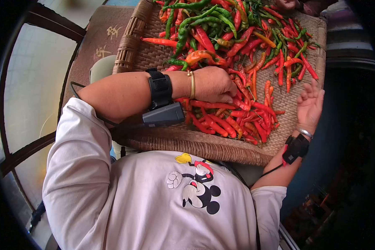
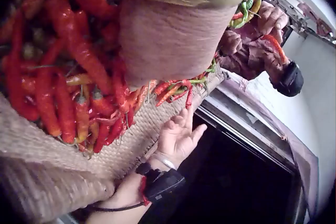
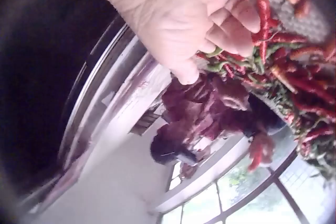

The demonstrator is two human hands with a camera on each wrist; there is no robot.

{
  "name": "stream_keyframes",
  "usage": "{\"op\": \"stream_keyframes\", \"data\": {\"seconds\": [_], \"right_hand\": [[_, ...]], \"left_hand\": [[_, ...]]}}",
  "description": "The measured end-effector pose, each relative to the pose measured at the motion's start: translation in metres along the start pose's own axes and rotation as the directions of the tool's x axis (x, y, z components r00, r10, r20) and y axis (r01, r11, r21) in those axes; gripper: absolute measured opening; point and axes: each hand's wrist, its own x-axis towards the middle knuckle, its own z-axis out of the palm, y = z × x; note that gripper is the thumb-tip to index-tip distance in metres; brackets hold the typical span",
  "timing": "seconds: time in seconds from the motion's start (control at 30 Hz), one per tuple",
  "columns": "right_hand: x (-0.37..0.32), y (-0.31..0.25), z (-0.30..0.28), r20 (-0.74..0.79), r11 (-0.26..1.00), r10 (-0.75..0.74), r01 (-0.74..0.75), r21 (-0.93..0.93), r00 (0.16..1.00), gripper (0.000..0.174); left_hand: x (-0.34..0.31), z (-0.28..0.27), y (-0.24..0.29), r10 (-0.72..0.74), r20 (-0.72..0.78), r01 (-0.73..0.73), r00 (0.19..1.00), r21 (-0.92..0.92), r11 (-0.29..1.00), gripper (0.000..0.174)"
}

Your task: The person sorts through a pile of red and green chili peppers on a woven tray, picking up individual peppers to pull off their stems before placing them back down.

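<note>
My left hand [image 1: 212,84], with a gold bangle at the wrist, is over red chili peppers near the middle of the woven basket [image 1: 293,125]. Its fingers curl down and pinch a red chili pepper [image 1: 241,104] lying on the near pile. In the left wrist view, the wrist blocks sight of these fingers. My right hand [image 1: 310,105] is at the basket's right edge, palm up and holding nothing. The right wrist view shows its loosely bent fingers [image 3: 233,29] beside chili peppers.
A larger heap of red and green chili peppers [image 1: 212,31] fills the far part of the basket. Across from me another person's hand [image 2: 273,19] shows near a red chili pepper [image 2: 275,48]. Framed glass panes [image 1: 37,75] stand at the left.
</note>
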Motion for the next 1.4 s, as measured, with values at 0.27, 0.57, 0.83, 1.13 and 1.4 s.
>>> {"op": "stream_keyframes", "data": {"seconds": [0.27, 0.57, 0.83, 1.13, 1.4], "right_hand": [[-0.01, 0.063, 0.072, 0.094, 0.294, 0.29, 0.004, -0.956, 0.952, 0.032], [-0.013, 0.065, 0.082, 0.091, 0.203, 0.279, 0.034, -0.979, 0.956, 0.025], [-0.022, 0.034, 0.091, 0.046, 0.571, 0.435, -0.236, -0.786, 0.899, 0.021], [-0.02, 0.028, 0.084, 0.102, 0.753, 0.432, -0.296, -0.588, 0.896, 0.022], [-0.005, 0.009, 0.075, -0.32, 0.937, -0.212, 0.1, -0.333, 0.923, 0.045]], "left_hand": [[0.0, 0.002, -0.003, 0.009, -0.012, -0.008, 1.0, 0.032, 0.999, 0.018], [0.0, -0.008, 0.009, -0.065, -0.2, 0.062, 0.978, -0.02, 0.998, 0.035], [0.001, -0.003, 0.009, -0.108, -0.368, 0.067, 0.924, -0.123, 0.99, 0.04], [0.001, -0.006, 0.009, -0.172, -0.22, 0.139, 0.96, -0.157, 0.978, 0.024], [0.001, -0.001, 0.004, -0.128, -0.227, 0.11, 0.965, -0.09, 0.99, 0.02]]}}
